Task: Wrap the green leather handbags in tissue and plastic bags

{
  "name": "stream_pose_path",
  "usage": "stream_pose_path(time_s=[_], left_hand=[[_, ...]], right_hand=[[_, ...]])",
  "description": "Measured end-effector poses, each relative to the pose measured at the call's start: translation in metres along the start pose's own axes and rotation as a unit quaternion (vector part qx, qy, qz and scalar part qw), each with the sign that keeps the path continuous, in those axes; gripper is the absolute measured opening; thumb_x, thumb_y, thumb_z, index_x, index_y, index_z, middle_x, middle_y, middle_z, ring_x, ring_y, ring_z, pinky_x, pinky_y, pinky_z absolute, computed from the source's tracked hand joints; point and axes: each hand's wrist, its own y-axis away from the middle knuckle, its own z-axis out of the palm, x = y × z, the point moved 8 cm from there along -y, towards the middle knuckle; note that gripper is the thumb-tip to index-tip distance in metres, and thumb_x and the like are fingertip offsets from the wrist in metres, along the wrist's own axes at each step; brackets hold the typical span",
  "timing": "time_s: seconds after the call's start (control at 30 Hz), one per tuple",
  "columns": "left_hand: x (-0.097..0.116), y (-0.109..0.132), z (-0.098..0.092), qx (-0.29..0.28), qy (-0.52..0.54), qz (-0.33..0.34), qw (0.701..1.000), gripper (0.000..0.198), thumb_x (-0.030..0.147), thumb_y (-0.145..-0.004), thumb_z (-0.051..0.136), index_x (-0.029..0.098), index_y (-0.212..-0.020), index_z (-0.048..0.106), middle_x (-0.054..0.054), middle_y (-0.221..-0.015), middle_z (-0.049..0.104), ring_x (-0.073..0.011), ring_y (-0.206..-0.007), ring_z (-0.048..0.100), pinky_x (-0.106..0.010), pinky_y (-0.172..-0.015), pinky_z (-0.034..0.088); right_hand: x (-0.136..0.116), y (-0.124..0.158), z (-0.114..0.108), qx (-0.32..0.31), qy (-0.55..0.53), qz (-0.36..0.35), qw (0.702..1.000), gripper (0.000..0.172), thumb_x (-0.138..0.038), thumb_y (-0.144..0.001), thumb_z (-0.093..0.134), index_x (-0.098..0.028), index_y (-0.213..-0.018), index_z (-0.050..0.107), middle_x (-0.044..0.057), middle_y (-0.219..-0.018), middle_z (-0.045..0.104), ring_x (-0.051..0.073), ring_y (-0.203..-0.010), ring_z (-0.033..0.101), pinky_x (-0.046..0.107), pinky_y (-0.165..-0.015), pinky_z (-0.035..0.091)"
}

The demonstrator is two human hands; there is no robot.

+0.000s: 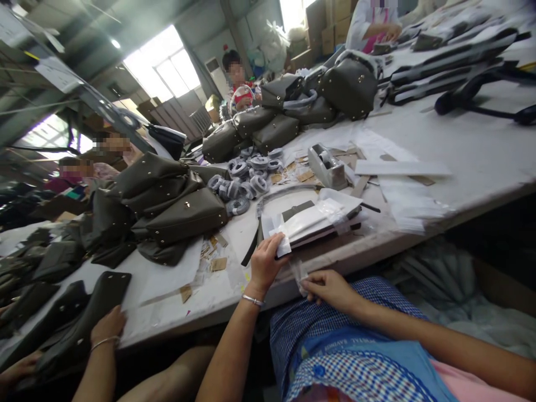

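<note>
A dark handbag (297, 210), partly covered by white wrapping, lies on its side near the front edge of the table. My left hand (268, 260) is closed on the bag's near left corner, thumb over the white wrapping (322, 215). Just right of it, at the table edge, my right hand (324, 287) pinches the end of a strip of clear tape (298, 272). The strip stretches up toward the bag's near side. Clear tape also crosses the wrapping at the bag's right end. A tape dispenser (326, 166) stands behind the bag.
Grey wrapped rolls (245, 178) lie behind the bag, with dark handbags (180, 215) piled left and more at the back. A co-worker's hand (108, 325) holds a dark piece at left. White sheets (402, 195) and straps (452, 61) lie right.
</note>
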Motion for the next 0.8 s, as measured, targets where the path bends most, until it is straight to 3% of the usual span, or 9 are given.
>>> stream_pose_path(time_s=[0.07,0.17,0.33,0.47,0.57,0.67,0.73,0.8], left_hand=[[0.002,0.006,0.004,0.007,0.004,0.008,1.0,0.053,0.036,-0.087,0.07,0.023,-0.135,0.052,-0.009,-0.127,0.066,-0.0254,-0.12,0.062,-0.041,-0.102,0.053],[0.005,0.015,0.011,0.01,0.012,0.022,1.0,0.054,0.035,-0.09,0.066,0.02,-0.139,0.048,-0.01,-0.133,0.063,-0.0256,-0.129,0.054,-0.042,-0.107,0.05],[0.008,0.018,0.013,0.025,0.003,0.033,0.999,0.056,0.031,-0.093,0.062,0.017,-0.144,0.043,-0.012,-0.14,0.058,-0.0263,-0.138,0.045,-0.044,-0.11,0.047],[0.008,0.019,0.013,0.036,-0.001,0.038,0.999,0.056,0.031,-0.093,0.061,0.016,-0.145,0.042,-0.012,-0.14,0.057,-0.0253,-0.138,0.045,-0.042,-0.11,0.048],[0.006,0.021,0.015,0.035,-0.001,0.034,0.999,0.056,0.033,-0.094,0.059,0.015,-0.145,0.042,-0.012,-0.141,0.057,-0.0248,-0.139,0.044,-0.042,-0.111,0.048],[0.006,0.022,0.018,0.031,0.005,0.032,0.999,0.056,0.039,-0.095,0.057,0.014,-0.144,0.044,-0.012,-0.141,0.056,-0.0244,-0.139,0.044,-0.042,-0.112,0.047],[0.007,0.022,0.017,0.04,0.007,0.038,0.998,0.054,0.04,-0.096,0.054,0.013,-0.142,0.046,-0.012,-0.14,0.058,-0.0243,-0.139,0.044,-0.042,-0.112,0.047],[0.009,0.022,0.015,0.051,0.004,0.045,0.998,0.05,0.038,-0.098,0.049,0.012,-0.141,0.048,-0.012,-0.139,0.058,-0.0244,-0.139,0.044,-0.042,-0.112,0.046]], right_hand=[[0.021,0.001,0.01,-0.019,-0.114,0.093,0.989,0.032,-0.048,-0.084,0.069,-0.017,-0.081,0.071,0.007,-0.081,0.075,0.016,-0.067,0.068,0.025,-0.056,0.05],[0.037,0.0,0.018,-0.03,-0.166,0.145,0.975,0.041,-0.054,-0.073,0.077,-0.016,-0.083,0.068,0.009,-0.087,0.076,0.014,-0.068,0.068,0.021,-0.054,0.05],[0.04,-0.005,0.028,-0.078,-0.115,0.115,0.984,0.054,-0.067,-0.065,0.075,-0.015,-0.079,0.065,0.008,-0.08,0.074,0.014,-0.062,0.067,0.021,-0.049,0.046],[0.032,0.001,0.027,-0.112,-0.009,0.079,0.99,0.048,-0.064,-0.08,0.061,-0.016,-0.081,0.065,0.008,-0.084,0.074,0.017,-0.064,0.068,0.023,-0.049,0.046],[-0.001,0.01,0.014,-0.163,0.2,0.025,0.966,0.041,-0.052,-0.091,0.055,-0.017,-0.071,0.067,0.005,-0.069,0.072,0.018,-0.059,0.066,0.025,-0.052,0.045],[-0.074,-0.002,-0.015,-0.112,0.409,-0.117,0.898,0.045,-0.046,-0.097,0.05,-0.019,-0.066,0.067,0.004,-0.061,0.069,0.018,-0.058,0.064,0.027,-0.058,0.044],[-0.13,-0.023,-0.033,-0.038,0.471,-0.23,0.851,0.044,-0.046,-0.101,0.043,-0.02,-0.08,0.071,0.006,-0.076,0.073,0.02,-0.07,0.067,0.03,-0.068,0.048],[-0.169,-0.055,-0.042,0.003,0.515,-0.317,0.797,0.036,-0.041,-0.102,0.043,-0.019,-0.105,0.071,0.01,-0.101,0.074,0.025,-0.094,0.068,0.037,-0.086,0.049]])
